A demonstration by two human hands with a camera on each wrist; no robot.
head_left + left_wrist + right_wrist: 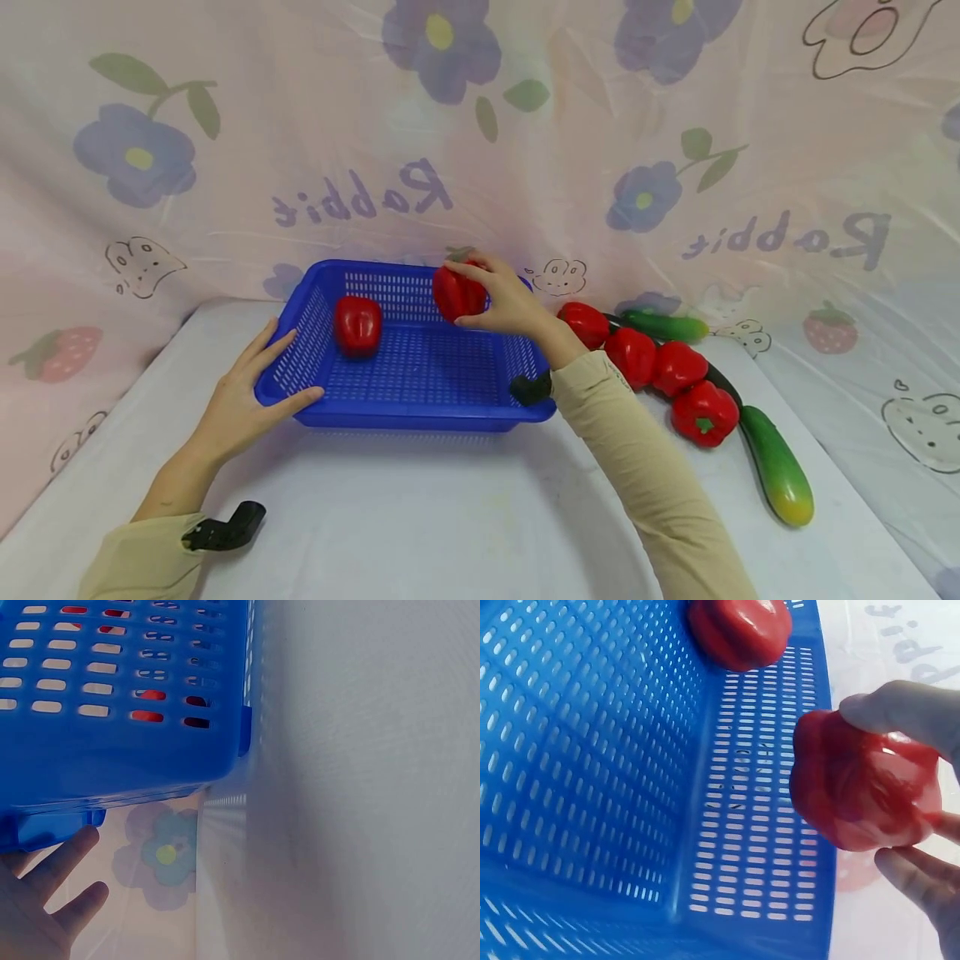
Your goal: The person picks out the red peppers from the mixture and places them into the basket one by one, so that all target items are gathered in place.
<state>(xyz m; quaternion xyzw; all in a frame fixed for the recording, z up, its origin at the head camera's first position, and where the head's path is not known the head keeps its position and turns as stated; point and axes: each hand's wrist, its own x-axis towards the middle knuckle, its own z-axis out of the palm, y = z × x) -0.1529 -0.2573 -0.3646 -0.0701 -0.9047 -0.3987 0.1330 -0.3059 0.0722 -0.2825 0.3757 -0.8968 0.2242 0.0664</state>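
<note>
My right hand (501,302) pinches a red bell pepper (454,293) between thumb and fingers, held up over the back right part of the blue plastic basket (420,414). In the right wrist view this bell pepper (862,784) overlaps the basket's rim. A second red bell pepper (357,327) sits inside the basket at its left end. My left hand (240,398) is at the basket's front left corner, its thumb over the rim and its straight fingers spread along the left side. From the left wrist, some of these fingers (66,862) show beside the rim.
To the right of the basket lie several more red bell peppers (677,367). Around them are a green cucumber-like vegetable with a yellow tip (780,471) and another one (666,326) farther back. A printed cloth (517,183) hangs behind the white table (420,517).
</note>
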